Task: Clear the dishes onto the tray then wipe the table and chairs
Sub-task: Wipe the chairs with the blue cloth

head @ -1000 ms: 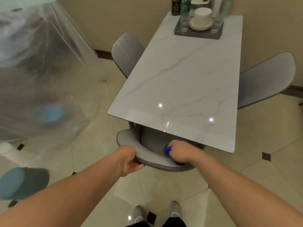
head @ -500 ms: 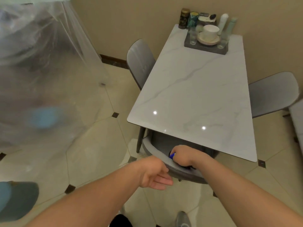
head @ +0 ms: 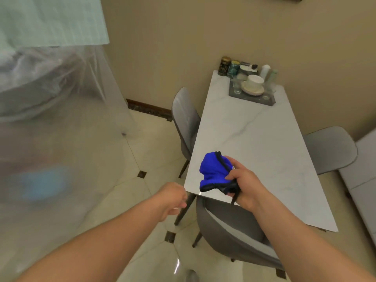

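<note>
My right hand (head: 242, 181) grips a bunched blue cloth (head: 214, 173) above the near left corner of the white marble table (head: 254, 143). My left hand (head: 173, 200) hangs over the floor left of that corner, fingers loosely curled, holding nothing. A grey chair (head: 234, 239) is tucked under the near end of the table. At the far end a grey tray (head: 252, 97) carries a white cup on a saucer (head: 253, 85) and small glasses.
Two more grey chairs flank the table, one on the left (head: 184, 121) and one on the right (head: 330, 151). Tins and bottles (head: 234, 67) stand behind the tray against the wall. A clear plastic sheet (head: 57, 119) covers furniture on the left. Tiled floor (head: 142, 159) lies between.
My right hand has lifted the blue cloth off the near chair up above the table corner. My left hand let go of the chair back and drifted left. The view shifted leftward.
</note>
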Motion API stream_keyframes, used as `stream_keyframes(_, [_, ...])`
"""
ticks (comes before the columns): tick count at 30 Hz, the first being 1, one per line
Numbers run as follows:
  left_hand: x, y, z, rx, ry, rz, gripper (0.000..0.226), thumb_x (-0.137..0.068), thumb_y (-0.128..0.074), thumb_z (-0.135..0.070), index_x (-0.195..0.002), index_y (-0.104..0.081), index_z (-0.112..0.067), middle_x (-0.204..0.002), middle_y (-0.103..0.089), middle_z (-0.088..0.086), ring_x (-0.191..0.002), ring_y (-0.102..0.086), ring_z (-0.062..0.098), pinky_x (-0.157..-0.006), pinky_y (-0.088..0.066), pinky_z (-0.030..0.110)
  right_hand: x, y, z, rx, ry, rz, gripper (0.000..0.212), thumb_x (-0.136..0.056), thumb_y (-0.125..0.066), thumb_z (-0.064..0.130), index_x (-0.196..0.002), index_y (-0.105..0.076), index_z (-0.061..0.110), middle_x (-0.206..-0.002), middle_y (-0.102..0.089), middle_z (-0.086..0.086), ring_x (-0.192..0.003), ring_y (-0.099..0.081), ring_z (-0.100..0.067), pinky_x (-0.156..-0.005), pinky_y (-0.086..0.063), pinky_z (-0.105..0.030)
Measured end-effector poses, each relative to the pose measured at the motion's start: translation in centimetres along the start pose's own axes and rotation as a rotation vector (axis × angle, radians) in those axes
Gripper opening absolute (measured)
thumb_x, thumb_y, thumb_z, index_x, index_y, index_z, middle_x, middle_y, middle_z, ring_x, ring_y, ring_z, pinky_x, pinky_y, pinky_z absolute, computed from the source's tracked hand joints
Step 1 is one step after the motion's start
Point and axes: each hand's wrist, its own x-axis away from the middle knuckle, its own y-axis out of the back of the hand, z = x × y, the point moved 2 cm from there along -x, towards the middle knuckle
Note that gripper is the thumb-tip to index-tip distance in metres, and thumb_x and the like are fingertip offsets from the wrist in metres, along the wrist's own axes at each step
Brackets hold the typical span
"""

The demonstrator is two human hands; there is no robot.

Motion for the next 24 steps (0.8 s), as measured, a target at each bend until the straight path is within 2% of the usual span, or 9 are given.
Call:
stream_keyframes(4, [-1.7,5.7,-4.6,0.024,-0.177,-0.067,0.016,-0.099,-0.051,-0.021,-0.107,-0.064,-0.024,-0.113,-0.068,-0.001,-0.102,-0.069,0.018,-0.088,-0.056,0.038,-2.6,-3.9,0.8,-0.108,-0.003,0.077,0.059,-0.076,-0.046,-0.006,-0.125,-0.069,0.018,-0.104,-0.073,-0.013,-0.079,-0.055,-0.031,-0.058,-0.039,-0.034])
stream_keyframes(6, [-3.0,7.9,-7.1,-0.004,-0.271,-0.053,0.023,-0.097,-0.056,-0.021,-0.118,-0.064,-0.025,-0.12,-0.066,-0.002,-0.11,-0.065,0.018,-0.09,-0.055,0.039,-4.8,-6.3,1.4,-0.155,-0.031,0.133,0.055,-0.077,-0.047,-0.005,-0.124,-0.069,0.013,-0.101,-0.071,-0.013,-0.077,-0.057,-0.028,-0.058,-0.04,-0.032])
stream_keyframes(10, [-6.0,11.2,-11.9,-0.006,-0.393,0.065,0.046,-0.094,-0.065,-0.02,-0.138,-0.055,-0.031,-0.13,-0.062,-0.008,-0.116,-0.059,0.012,-0.089,-0.05,0.033,-10.1,-11.1,2.4,-0.2,-0.085,0.306,0.054,-0.077,-0.048,-0.003,-0.126,-0.067,0.007,-0.11,-0.07,-0.02,-0.08,-0.068,-0.031,-0.056,-0.053,-0.032])
stream_keyframes(12, [-8.4,13.4,-14.4,-0.039,-0.431,0.075,0.041,-0.093,-0.069,-0.023,-0.132,-0.058,-0.031,-0.119,-0.07,-0.009,-0.107,-0.067,0.009,-0.079,-0.054,0.025,-13.6,-14.2,3.8,-0.174,-0.097,0.401,0.051,-0.079,-0.05,-0.002,-0.126,-0.068,0.009,-0.115,-0.067,-0.024,-0.094,-0.067,-0.037,-0.071,-0.057,-0.038])
stream_keyframes(15, [-12.2,17.4,-18.4,-0.104,-0.419,-0.037,0.034,-0.089,-0.074,-0.021,-0.122,-0.065,-0.025,-0.103,-0.075,-0.003,-0.095,-0.073,0.014,-0.082,-0.062,0.034,-18.3,-18.1,6.3,-0.055,-0.096,0.446,0.044,-0.085,-0.053,0.0,-0.12,-0.072,0.016,-0.111,-0.07,-0.022,-0.097,-0.064,-0.037,-0.075,-0.051,-0.04])
stream_keyframes(18, [-15.8,21.0,-22.5,-0.209,-0.422,-0.168,0.036,-0.085,-0.078,-0.024,-0.117,-0.063,-0.033,-0.106,-0.072,-0.005,-0.095,-0.072,0.016,-0.084,-0.062,0.04,-23.0,-20.6,8.4,0.107,-0.082,0.387,0.028,-0.094,-0.058,0.009,-0.12,-0.069,0.013,-0.099,-0.073,-0.015,-0.089,-0.064,-0.027,-0.071,-0.05,-0.036])
stream_keyframes(20, [-17.7,22.6,-25.0,-0.332,-0.444,-0.287,0.036,-0.084,-0.077,-0.03,-0.115,-0.059,-0.038,-0.107,-0.067,-0.01,-0.095,-0.069,0.015,-0.081,-0.062,0.039,-25.7,-21.8,9.2,0.138,-0.125,0.31,0.026,-0.096,-0.065,0.024,-0.12,-0.067,0.012,-0.1,-0.072,-0.013,-0.09,-0.064,-0.022,-0.08,-0.055,-0.037])
stream_keyframes(22, [-19.7,23.4,-26.8,-0.502,-0.472,-0.374,0.036,-0.086,-0.074,-0.036,-0.116,-0.055,-0.039,-0.106,-0.062,-0.015,-0.095,-0.064,0.013,-0.081,-0.06,0.038,-28.1,-22.7,9.4,0.081,-0.187,0.272,0.033,-0.094,-0.068,0.039,-0.12,-0.069,0.018,-0.115,-0.072,-0.011,-0.103,-0.07,-0.023,-0.094,-0.057,-0.047])
stream_keyframes(24, [-22.0,23.5,-28.5,-0.641,-0.522,-0.392,0.034,-0.087,-0.072,-0.038,-0.115,-0.052,-0.039,-0.102,-0.059,-0.015,-0.091,-0.062,0.012,-0.079,-0.058,0.036,-30.0,-23.8,10.1,-0.062,-0.218,0.277,0.037,-0.091,-0.071,0.047,-0.119,-0.072,0.022,-0.12,-0.073,-0.01,-0.109,-0.071,-0.03,-0.097,-0.053,-0.058])
